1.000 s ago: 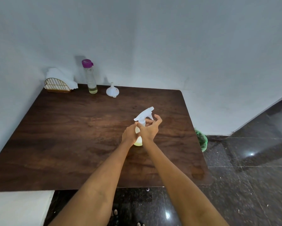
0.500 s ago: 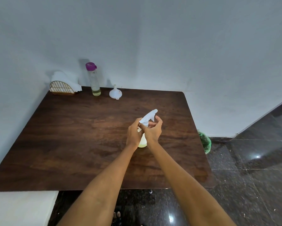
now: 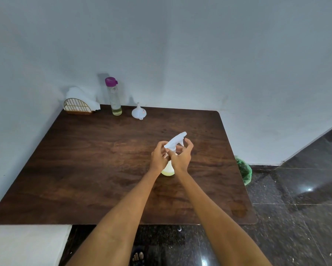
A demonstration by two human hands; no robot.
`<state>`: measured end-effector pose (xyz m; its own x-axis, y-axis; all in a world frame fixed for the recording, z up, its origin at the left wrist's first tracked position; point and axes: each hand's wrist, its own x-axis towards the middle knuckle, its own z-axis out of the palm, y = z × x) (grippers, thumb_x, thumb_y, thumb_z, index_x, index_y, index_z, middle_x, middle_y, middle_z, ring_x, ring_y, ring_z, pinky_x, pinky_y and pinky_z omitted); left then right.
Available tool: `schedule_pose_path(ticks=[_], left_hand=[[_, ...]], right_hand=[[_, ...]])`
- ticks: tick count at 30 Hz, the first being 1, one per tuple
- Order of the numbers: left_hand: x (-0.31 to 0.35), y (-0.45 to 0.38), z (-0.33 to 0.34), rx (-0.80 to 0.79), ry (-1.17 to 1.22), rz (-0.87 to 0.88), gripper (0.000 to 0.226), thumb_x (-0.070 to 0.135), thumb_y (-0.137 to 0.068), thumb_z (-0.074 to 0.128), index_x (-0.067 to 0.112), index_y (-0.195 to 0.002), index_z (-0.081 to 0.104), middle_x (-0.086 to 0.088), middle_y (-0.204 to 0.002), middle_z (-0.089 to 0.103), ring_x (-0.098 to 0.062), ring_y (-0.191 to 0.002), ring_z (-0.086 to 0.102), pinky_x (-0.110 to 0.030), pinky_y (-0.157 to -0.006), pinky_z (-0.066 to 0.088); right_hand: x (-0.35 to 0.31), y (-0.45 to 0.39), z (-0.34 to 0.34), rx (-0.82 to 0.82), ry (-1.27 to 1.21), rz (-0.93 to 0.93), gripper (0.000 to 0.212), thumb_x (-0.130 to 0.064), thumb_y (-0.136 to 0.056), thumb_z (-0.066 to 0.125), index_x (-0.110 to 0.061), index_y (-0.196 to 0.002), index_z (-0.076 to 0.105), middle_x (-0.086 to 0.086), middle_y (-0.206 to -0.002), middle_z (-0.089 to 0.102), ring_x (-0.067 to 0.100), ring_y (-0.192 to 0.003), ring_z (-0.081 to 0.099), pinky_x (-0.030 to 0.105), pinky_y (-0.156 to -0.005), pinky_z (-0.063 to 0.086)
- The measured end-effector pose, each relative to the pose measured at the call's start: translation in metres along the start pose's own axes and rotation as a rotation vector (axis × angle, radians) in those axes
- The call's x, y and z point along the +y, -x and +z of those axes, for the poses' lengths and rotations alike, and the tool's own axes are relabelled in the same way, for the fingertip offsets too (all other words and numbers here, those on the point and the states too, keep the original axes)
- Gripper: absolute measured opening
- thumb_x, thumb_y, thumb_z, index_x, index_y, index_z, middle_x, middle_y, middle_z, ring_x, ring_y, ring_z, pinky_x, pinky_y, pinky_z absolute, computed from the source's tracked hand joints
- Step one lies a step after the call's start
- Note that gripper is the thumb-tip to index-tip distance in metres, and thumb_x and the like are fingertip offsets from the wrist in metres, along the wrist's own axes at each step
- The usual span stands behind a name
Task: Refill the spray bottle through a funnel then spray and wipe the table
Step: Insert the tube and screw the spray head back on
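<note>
A white spray bottle (image 3: 175,140) with pale yellow liquid at its base stands near the middle of the dark wooden table (image 3: 96,162). My left hand (image 3: 159,157) grips the bottle's body. My right hand (image 3: 182,156) curls round the neck just under the white trigger head. The bottle's middle is hidden behind both hands. A white funnel (image 3: 138,112) lies mouth down at the table's back edge. Beside it stands a tall clear bottle (image 3: 114,96) with a purple cap and a little yellowish liquid. White napkins (image 3: 80,96) sit in a gold wire holder at the back left corner.
Grey walls close in the table at the back and left. A green bag (image 3: 244,169) lies on the dark tiled floor off the table's right edge. A white surface (image 3: 25,244) sits below the table's near left corner. My bare toes show under the front edge.
The trigger head has turned a little in my right hand, whose fingers have shifted around the neck. The view has tilted up slightly. My left hand keeps its hold on the body.
</note>
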<state>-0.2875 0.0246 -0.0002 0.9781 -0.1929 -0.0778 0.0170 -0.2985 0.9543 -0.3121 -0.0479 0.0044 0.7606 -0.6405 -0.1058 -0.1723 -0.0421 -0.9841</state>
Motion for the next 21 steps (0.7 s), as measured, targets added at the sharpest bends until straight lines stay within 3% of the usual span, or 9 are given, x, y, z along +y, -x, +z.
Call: schedule_pose_path(ticks=[3,5,7,10,15,18,21], left_hand=[[-0.011,0.007,0.004,0.055,0.021,-0.012,0.021,-0.009,-0.082,0.062,0.004,-0.097,0.055,-0.006,-0.097,0.064,-0.018,-0.091,0.060,-0.010,-0.070,0.050],[-0.015,0.008,0.006,0.072,0.021,-0.001,0.017,-0.009,-0.084,0.058,0.007,-0.089,0.054,-0.005,-0.094,0.063,-0.017,-0.090,0.059,-0.017,-0.073,0.051],[-0.014,0.008,0.007,0.066,0.029,0.011,0.012,-0.005,-0.087,0.057,0.002,-0.097,0.058,-0.005,-0.098,0.064,-0.019,-0.094,0.061,-0.026,-0.078,0.052],[-0.010,0.007,0.006,0.065,-0.031,0.046,0.026,-0.001,-0.086,0.061,0.002,-0.112,0.058,-0.010,-0.108,0.067,-0.020,-0.097,0.063,-0.029,-0.080,0.054],[-0.011,0.000,0.002,0.048,-0.084,0.031,0.021,0.007,-0.087,0.061,0.001,-0.107,0.063,-0.016,-0.104,0.070,-0.032,-0.097,0.065,-0.042,-0.079,0.055],[-0.006,0.001,0.001,0.019,-0.070,0.016,0.028,0.014,-0.087,0.064,0.003,-0.112,0.061,-0.015,-0.107,0.069,-0.026,-0.099,0.065,-0.035,-0.081,0.053],[-0.011,0.002,0.002,0.019,-0.080,-0.005,0.028,0.013,-0.083,0.069,0.002,-0.108,0.062,-0.014,-0.105,0.069,-0.025,-0.099,0.064,-0.031,-0.081,0.051]], right_hand=[[0.001,0.004,0.006,0.097,-0.046,0.040,0.078,-0.009,-0.068,0.080,-0.018,-0.131,0.035,-0.009,-0.086,0.060,0.010,-0.084,0.060,0.028,-0.083,0.050],[0.002,0.005,0.009,0.120,-0.060,0.046,0.079,-0.011,-0.066,0.082,-0.018,-0.130,0.037,-0.010,-0.084,0.058,0.009,-0.081,0.058,0.028,-0.081,0.049],[0.002,0.004,0.010,0.124,-0.057,0.055,0.080,-0.013,-0.065,0.083,-0.020,-0.131,0.037,-0.004,-0.089,0.060,0.012,-0.085,0.059,0.029,-0.083,0.050],[0.004,0.002,0.010,0.087,-0.051,0.052,0.082,-0.014,-0.066,0.082,-0.019,-0.133,0.035,0.001,-0.092,0.061,0.014,-0.086,0.060,0.031,-0.084,0.052],[0.013,0.003,-0.001,0.002,-0.003,-0.049,0.072,-0.018,-0.076,0.075,-0.016,-0.135,0.034,-0.007,-0.101,0.058,0.009,-0.089,0.058,0.028,-0.086,0.051],[0.013,0.004,-0.005,-0.034,0.027,-0.123,0.056,-0.010,-0.087,0.062,-0.014,-0.135,0.035,-0.011,-0.111,0.056,0.000,-0.090,0.057,0.020,-0.088,0.048],[0.008,0.001,-0.006,-0.024,0.031,-0.116,0.057,-0.008,-0.083,0.066,-0.015,-0.133,0.039,-0.006,-0.113,0.059,0.005,-0.093,0.057,0.019,-0.085,0.047]])
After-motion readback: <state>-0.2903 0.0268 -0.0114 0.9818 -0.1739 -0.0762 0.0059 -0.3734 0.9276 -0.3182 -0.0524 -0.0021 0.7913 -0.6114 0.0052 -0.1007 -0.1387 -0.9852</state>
